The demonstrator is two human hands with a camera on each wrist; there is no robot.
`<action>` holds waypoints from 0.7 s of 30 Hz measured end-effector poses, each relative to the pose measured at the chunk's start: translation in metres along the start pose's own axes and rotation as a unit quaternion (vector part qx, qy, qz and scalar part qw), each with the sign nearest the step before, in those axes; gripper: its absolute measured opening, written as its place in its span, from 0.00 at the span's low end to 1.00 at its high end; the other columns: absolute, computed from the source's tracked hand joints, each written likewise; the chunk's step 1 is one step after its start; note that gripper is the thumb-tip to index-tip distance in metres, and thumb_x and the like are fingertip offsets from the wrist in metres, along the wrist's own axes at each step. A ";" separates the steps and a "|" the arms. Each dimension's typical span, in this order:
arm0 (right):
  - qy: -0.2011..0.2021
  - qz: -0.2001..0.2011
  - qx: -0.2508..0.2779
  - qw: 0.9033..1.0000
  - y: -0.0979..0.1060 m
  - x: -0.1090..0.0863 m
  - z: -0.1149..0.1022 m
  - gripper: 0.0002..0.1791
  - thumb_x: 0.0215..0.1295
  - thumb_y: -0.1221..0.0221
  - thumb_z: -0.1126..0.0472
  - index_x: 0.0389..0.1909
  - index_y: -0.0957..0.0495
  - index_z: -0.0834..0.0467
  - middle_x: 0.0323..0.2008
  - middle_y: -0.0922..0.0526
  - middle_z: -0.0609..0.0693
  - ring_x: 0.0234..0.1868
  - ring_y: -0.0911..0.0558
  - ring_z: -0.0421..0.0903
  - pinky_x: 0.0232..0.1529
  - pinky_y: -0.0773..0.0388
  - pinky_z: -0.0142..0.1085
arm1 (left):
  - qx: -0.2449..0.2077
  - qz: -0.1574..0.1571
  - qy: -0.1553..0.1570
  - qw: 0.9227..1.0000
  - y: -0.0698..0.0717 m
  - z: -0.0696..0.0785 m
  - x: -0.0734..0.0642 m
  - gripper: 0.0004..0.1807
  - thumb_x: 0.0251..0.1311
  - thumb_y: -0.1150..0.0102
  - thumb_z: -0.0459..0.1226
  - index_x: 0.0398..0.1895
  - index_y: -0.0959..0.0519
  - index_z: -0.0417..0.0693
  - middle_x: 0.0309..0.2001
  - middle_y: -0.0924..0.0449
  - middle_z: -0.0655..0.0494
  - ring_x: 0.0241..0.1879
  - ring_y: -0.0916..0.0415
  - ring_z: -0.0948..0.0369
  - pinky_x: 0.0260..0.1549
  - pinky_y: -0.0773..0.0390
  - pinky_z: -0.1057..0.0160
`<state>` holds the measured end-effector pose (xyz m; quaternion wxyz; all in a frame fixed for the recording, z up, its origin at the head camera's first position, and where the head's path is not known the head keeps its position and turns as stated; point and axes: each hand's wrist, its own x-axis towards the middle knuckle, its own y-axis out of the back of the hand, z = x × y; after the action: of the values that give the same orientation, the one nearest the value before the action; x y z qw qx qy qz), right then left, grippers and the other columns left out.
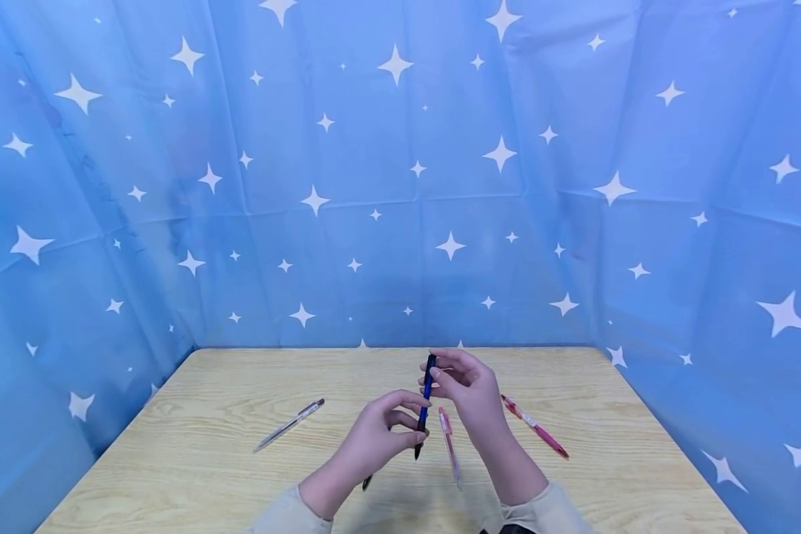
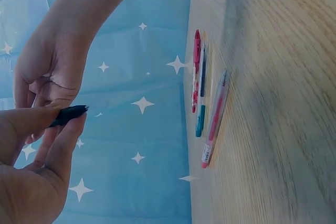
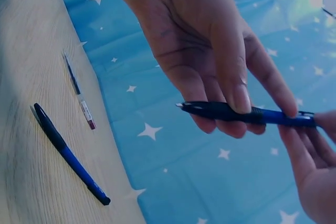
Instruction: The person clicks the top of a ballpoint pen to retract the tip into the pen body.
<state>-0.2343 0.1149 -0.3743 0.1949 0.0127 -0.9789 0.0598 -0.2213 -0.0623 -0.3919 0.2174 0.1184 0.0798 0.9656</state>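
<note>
Both hands hold one blue pen (image 1: 427,397) with a black grip, tilted above the table with its tip pointing down. My left hand (image 1: 390,430) pinches it near the tip between thumb and fingers. Higher up, the right hand (image 1: 470,389) grips the clip end. In the right wrist view the pen (image 3: 226,113) shows its exposed point, the left hand (image 3: 205,40) around the black grip and the right hand (image 3: 320,182) at the other end. Only the dark tip end (image 2: 68,115) shows in the left wrist view.
On the wooden table (image 1: 193,460) lie a clear pen (image 1: 289,425), a pink pen (image 1: 449,449) and a red pen (image 1: 534,426). A second blue pen (image 3: 73,161) is mostly hidden under the left arm. A teal-ended pen (image 2: 202,93) lies beside the red one. Starry curtains (image 1: 400,148) surround the table.
</note>
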 end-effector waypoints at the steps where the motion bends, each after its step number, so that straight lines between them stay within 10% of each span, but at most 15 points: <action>1: 0.004 0.001 0.005 1.000 0.000 0.000 0.000 0.14 0.66 0.41 0.71 0.52 0.21 0.63 0.43 0.18 0.62 0.42 0.16 0.54 0.40 0.17 0.45 | -0.001 0.004 0.000 1.000 0.000 0.000 0.000 0.21 0.54 0.34 0.23 0.52 0.20 0.45 0.45 0.23 0.52 0.39 0.18 0.58 0.35 0.18 0.61; 8: 0.013 0.012 0.030 0.999 -0.002 -0.003 0.002 0.14 0.67 0.43 0.72 0.52 0.22 0.64 0.45 0.21 0.70 0.43 0.18 0.66 0.41 0.17 0.45 | 0.010 0.019 -0.003 1.000 -0.002 0.002 0.002 0.19 0.53 0.33 0.22 0.48 0.18 0.43 0.45 0.21 0.53 0.38 0.17 0.58 0.33 0.18 0.62; 21: 0.022 0.037 0.064 0.997 -0.011 -0.004 0.009 0.13 0.69 0.44 0.70 0.53 0.22 0.65 0.44 0.19 0.65 0.39 0.15 0.55 0.43 0.17 0.45 | 0.036 0.031 0.008 0.999 0.002 0.007 0.007 0.19 0.50 0.32 0.21 0.45 0.18 0.44 0.41 0.21 0.53 0.35 0.18 0.56 0.32 0.17 0.59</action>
<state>-0.2337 0.1025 -0.3829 0.2131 -0.0129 -0.9683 0.1296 -0.2262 -0.0599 -0.3832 0.1820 0.1205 0.1121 0.9694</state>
